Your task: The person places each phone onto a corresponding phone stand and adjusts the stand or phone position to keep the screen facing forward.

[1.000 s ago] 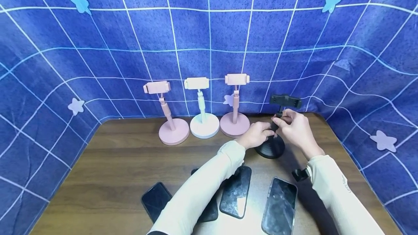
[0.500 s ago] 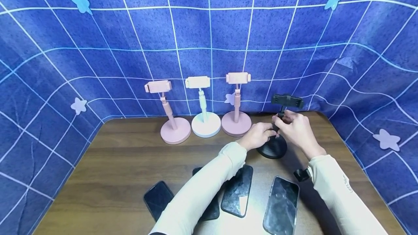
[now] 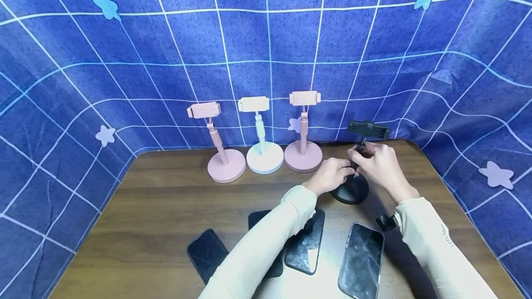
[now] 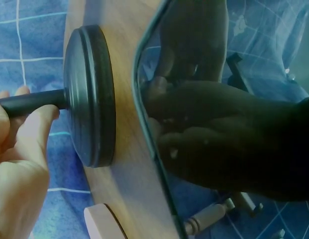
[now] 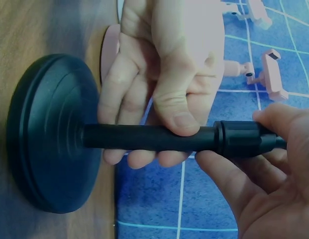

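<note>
At the table's back right stands a black phone stand [image 3: 351,190] with a round base and a black clamp head [image 3: 368,129]. My left hand [image 3: 330,175] holds its pole; in the right wrist view the thumb lies along the pole [image 5: 144,137], with fingers curled underneath. Higher up, my right hand [image 3: 380,165] pinches the ribbed collar [image 5: 246,138] between thumb and fingers, just below the clamp. The left wrist view shows the base [image 4: 92,99] edge-on and the left hand [image 4: 22,159] round the pole.
Left of the black stand are a pink stand [image 3: 303,156], a white stand [image 3: 265,158] and another pink stand [image 3: 226,166]. Several dark phones lie nearer the front, one [image 3: 361,260] between my forearms. Blue gridded cloth [image 3: 266,36] rises behind the wooden table [image 3: 137,225].
The head view has shifted slightly, moving the whole scene a little to the right. Both hands keep their grip on the black stand, which stays upright in nearly the same place.
</note>
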`<state>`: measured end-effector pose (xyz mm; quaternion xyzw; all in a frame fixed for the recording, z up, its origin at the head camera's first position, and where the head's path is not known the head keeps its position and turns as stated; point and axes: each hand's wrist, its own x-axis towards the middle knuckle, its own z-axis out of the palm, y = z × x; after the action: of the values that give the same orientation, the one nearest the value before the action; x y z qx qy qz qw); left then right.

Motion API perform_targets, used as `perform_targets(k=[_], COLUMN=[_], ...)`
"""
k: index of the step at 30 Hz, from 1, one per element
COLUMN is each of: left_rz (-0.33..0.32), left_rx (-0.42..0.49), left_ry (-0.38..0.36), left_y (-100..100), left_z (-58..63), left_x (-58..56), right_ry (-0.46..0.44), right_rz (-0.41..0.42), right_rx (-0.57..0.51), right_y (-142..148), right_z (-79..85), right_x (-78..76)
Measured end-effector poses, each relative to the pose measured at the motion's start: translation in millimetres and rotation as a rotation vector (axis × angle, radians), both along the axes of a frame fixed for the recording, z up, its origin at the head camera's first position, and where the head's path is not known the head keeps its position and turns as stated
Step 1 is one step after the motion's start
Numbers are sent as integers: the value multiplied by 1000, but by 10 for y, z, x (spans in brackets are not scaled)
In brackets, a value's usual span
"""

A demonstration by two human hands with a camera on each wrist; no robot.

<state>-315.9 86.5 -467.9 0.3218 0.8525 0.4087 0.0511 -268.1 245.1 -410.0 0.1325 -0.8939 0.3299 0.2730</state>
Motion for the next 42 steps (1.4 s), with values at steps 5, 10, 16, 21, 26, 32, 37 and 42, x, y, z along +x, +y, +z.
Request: perform_targets(k=[5,10,16,21,26,32,37,42], left_rz=[5,2,-14,-19,-45,-60,-105,-104], left_rx=[30,68,96,93,53,-121,-265,-363], left_ry=[-15,-49,-83,-80,-23,230,368,392], left_y=[-3,-7,3,6,-26,-49,-63,-94], left_z=[-22,-41,-31,-41,-58,-26,21,21], left_x=[19,24,45,46,32,14,26,59], right_ry=[-116,-243,-247,-238,-242,-253,-235,-241], right_rz=[21,51,71,77,80,78,54,48], right_rx=[-17,-96,-111,-113,-114,-116,-103,-99], right_y=[8,36,70,77,64,58,63,60], right_z=[35,44,63,64,43,24,24,16], right_x=[1,1,24,28,39,50,51,64])
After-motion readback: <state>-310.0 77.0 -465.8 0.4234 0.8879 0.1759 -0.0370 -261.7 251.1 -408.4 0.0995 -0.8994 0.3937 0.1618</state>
